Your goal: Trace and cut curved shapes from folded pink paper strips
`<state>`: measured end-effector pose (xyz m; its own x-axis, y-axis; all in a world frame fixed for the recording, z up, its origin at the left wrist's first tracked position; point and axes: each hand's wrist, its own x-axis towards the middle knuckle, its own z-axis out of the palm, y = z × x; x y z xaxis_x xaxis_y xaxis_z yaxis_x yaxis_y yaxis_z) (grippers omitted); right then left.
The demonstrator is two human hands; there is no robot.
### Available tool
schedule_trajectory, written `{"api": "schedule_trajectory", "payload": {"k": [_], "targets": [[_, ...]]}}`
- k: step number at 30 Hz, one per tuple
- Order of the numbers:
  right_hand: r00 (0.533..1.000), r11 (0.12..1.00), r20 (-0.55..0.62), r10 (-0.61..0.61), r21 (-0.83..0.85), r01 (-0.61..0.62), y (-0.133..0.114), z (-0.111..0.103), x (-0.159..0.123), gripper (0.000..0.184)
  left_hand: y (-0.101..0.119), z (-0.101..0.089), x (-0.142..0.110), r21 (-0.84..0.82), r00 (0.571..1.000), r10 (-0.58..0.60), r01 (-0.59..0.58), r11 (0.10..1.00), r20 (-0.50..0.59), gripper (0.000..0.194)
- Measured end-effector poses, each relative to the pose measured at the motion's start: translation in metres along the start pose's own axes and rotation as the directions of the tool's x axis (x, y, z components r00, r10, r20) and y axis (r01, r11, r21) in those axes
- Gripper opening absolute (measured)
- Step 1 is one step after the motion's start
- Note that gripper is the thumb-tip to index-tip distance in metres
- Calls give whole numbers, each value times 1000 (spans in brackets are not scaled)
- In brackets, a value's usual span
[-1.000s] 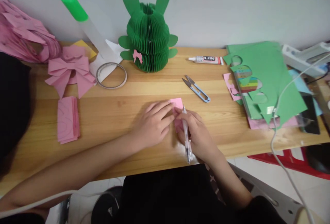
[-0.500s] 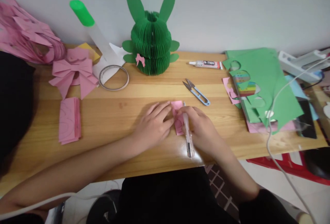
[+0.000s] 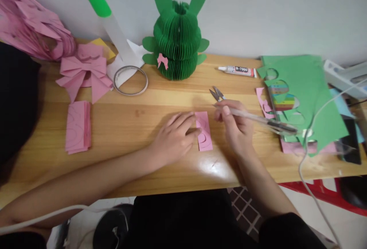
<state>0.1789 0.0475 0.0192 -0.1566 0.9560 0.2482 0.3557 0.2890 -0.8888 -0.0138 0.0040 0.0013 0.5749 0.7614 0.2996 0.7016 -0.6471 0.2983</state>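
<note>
A small pink paper strip [image 3: 205, 142] with curved pen lines lies on the wooden table. My left hand [image 3: 178, 136] rests flat with its fingers stretched out, the fingertips touching the strip's left edge. To the right of the strip, my right hand [image 3: 236, 125] grips a clear pen [image 3: 258, 118], its tip pointing left and lifted off the paper. Just behind that hand lie thread snips [image 3: 217, 93], their handles partly hidden by it. A folded stack of pink paper [image 3: 77, 127] with drawn curves sits at the left.
A green pleated paper rabbit [image 3: 177, 44] stands against the wall. A tape roll [image 3: 145, 84], a green-capped tube [image 3: 116, 37] and a pink paper bow [image 3: 86, 71] are at the back left. A glue tube [image 3: 237, 71] lies behind the snips; green paper sheets [image 3: 315, 92] and a cable are on the right.
My right hand has lifted the pen off the pink strip and moved right, swinging the pen to point left. More drawn lines on the strip now show. My left hand stays by the strip.
</note>
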Motion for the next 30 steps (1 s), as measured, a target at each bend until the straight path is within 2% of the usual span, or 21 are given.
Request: {"api": "schedule_trajectory", "payload": {"k": [2,6,8,14,20,30], "targets": [[1000,1000,-11,-17,19,17,4,-1,-3,15,0,0,0,-23,1000,2,-2,1000,-13,27],[994,999,112,-7,39,3,5,-1,-6,12,-1,-1,1,-59,1000,-10,9,998,-19,26],[991,999,134,4,50,-10,2,1,-6,12,0,-1,2,-76,1000,-18,18,997,-7,25],[979,999,198,42,-24,-38,-1,6,-6,10,0,-2,3,-120,999,-34,34,992,6,25],[977,996,211,40,-80,-23,2,6,-7,12,0,0,3,-119,999,-35,34,992,-2,25],[971,998,235,36,-60,-23,2,6,-6,13,0,-2,4,-102,999,-38,38,994,0,25]]}}
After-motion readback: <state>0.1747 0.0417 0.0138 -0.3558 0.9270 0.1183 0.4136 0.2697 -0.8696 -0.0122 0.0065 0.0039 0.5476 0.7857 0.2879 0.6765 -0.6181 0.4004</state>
